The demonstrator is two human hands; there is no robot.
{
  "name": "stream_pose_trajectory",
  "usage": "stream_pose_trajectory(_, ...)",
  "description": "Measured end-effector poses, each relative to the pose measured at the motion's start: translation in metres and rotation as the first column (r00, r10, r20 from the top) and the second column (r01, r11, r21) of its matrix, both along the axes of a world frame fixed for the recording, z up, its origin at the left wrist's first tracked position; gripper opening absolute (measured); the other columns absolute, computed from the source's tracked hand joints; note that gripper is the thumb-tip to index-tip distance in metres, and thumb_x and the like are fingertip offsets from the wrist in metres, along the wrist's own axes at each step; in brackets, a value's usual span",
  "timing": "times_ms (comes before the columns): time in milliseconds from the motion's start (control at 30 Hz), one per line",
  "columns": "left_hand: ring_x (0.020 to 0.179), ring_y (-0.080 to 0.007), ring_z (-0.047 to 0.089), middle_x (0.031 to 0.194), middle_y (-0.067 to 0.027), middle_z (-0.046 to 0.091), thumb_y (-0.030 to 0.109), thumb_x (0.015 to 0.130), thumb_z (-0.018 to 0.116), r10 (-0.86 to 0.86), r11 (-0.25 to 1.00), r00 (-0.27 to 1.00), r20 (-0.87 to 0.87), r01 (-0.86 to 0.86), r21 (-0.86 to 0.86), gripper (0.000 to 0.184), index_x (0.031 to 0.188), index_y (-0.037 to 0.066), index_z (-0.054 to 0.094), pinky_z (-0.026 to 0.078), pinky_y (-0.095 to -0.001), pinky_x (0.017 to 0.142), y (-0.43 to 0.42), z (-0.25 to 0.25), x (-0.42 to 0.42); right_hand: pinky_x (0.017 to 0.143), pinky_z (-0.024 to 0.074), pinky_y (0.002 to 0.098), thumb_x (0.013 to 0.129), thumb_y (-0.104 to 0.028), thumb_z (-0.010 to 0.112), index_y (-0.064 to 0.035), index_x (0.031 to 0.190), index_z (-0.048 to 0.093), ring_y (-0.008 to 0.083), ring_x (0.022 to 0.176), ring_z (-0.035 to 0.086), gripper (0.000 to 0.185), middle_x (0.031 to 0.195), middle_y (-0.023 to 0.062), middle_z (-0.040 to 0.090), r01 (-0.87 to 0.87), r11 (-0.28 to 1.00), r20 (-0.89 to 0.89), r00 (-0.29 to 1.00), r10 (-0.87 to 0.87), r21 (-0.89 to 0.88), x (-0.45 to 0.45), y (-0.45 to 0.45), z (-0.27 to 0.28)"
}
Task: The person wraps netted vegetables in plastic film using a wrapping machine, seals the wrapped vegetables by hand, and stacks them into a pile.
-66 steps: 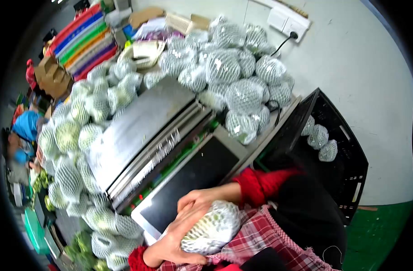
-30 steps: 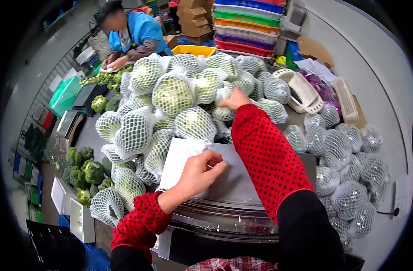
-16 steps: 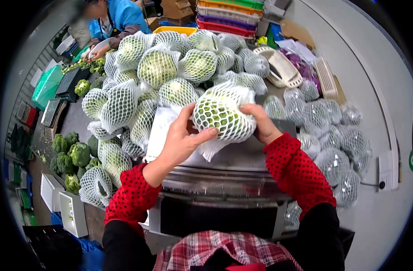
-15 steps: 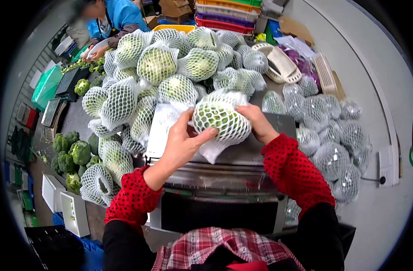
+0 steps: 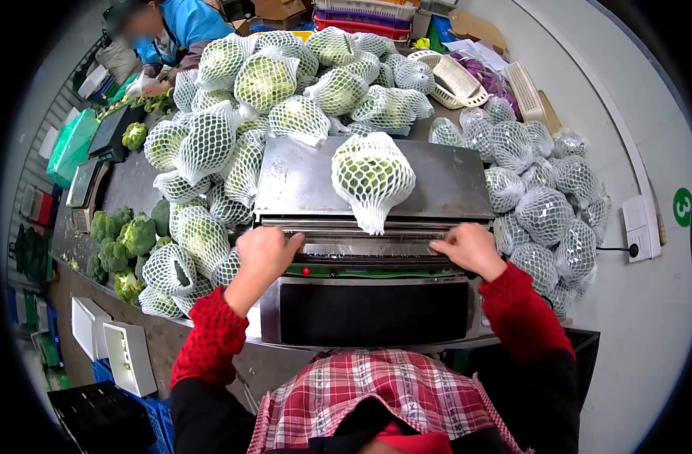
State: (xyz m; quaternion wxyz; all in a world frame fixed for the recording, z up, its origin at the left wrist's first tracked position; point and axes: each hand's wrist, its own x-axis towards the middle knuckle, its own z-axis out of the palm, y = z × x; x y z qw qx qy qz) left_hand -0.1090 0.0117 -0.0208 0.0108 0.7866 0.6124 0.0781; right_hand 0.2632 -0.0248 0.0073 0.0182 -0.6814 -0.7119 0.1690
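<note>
A green vegetable head in a white foam net (image 5: 372, 178) rests on the metal plate of a wrapping machine (image 5: 304, 181), its net tail pointing toward me. My left hand (image 5: 266, 253) is closed in a pinch at the left end of the machine's front rollers. At the right end, my right hand (image 5: 473, 248) pinches in the same way. Clear cling film (image 5: 368, 246) appears as a shiny strip between the two hands; its edges are hard to make out. Neither hand touches the netted head.
Netted heads (image 5: 266, 79) are piled behind and left of the machine. Bare broccoli (image 5: 138, 234) lies at the left. Film-wrapped heads (image 5: 546, 216) are heaped at right, near a white basket (image 5: 455, 79). A co-worker in blue (image 5: 191, 30) handles something at far left.
My hands have let go of the netted head, which now lies on the plate. Both hands moved toward me and apart to the roller ends. The white sheet at the plate's left is gone.
</note>
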Motion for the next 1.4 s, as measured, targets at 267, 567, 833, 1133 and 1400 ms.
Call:
stream_pose_trajectory(267, 0.042, -0.0176, 0.051, 0.052, -0.0083, 0.05, 0.01, 0.09, 0.051, 0.575, 0.646, 0.102, 0.812, 0.553, -0.526, 0.021, 0.071, 0.001, 0.054, 0.041, -0.0295, 0.039, -0.045, 0.097, -0.019, 0.046, 0.045, 0.0269, 0.092, -0.013, 0.047, -0.0037, 0.071, 0.051, 0.0189, 0.046, 0.054, 0.024, 0.061, 0.0142, 0.059, 0.058, 0.91, -0.911, 0.025, -0.412, -0.41, -0.003, -0.058, 0.086)
stream_pose_trajectory(567, 0.074, -0.0106, 0.054, 0.079, -0.0026, 0.058, 0.006, 0.094, 0.054, 0.004, 0.929, 0.376, 0.927, 0.341, -0.142, 0.009, 0.09, 0.002, 0.059, 0.046, -0.0272, 0.067, 0.16, -0.013, 0.055, 0.086, 0.0491, 0.0299, 0.094, -0.009, 0.049, 0.0035, 0.104, 0.059, 0.0157, 0.09, 0.062, 0.019, 0.106, 0.0109, 0.065, 0.244, 0.97, -0.984, 0.175, -0.037, 0.007, -0.024, 0.135, -0.026)
stream_pose_trajectory(833, 0.106, -0.0361, 0.059, 0.123, -0.0156, 0.058, 0.001, 0.068, 0.069, -0.723, 0.688, 0.624, 0.296, 0.611, 0.391, 0.057, 0.122, 0.002, 0.052, 0.05, -0.0394, 0.087, 0.142, 0.011, 0.062, 0.098, 0.0437, 0.0338, 0.078, 0.013, 0.05, -0.0022, 0.12, 0.055, 0.0264, 0.117, 0.054, 0.045, 0.126, 0.0156, 0.055, -0.189, 0.819, -0.537, 0.672, 0.51, 0.541, -0.023, 0.131, -0.028)
stream_pose_trajectory(1133, 0.076, -0.0131, 0.064, 0.088, -0.0069, 0.069, 0.014, 0.07, 0.082, 0.256, 0.708, 0.402, 0.879, 0.541, -0.454, 0.042, 0.103, -0.006, 0.065, 0.052, -0.0279, 0.071, -0.084, 0.017, 0.014, 0.078, 0.0498, 0.0307, 0.095, -0.014, 0.053, 0.0048, 0.115, 0.054, 0.0238, 0.088, 0.066, 0.027, 0.1, 0.0143, 0.066, -0.358, 0.875, -0.81, 0.583, -0.063, -0.326, -0.034, -0.077, 0.013)
stream_pose_trajectory(1400, 0.098, -0.0278, 0.063, 0.118, -0.0237, 0.059, 0.014, 0.097, 0.051, 0.658, 0.734, -0.22, 0.72, 0.401, -0.548, 0.017, 0.097, -0.002, 0.057, 0.053, -0.0371, 0.083, -0.18, -0.02, 0.006, 0.065, 0.0529, 0.0258, 0.101, -0.013, 0.042, 0.0071, 0.105, 0.057, 0.0159, 0.077, 0.065, 0.026, 0.094, 0.0141, 0.065, 0.282, 0.94, -0.956, 0.166, -0.244, -0.191, -0.073, -0.167, -0.037)
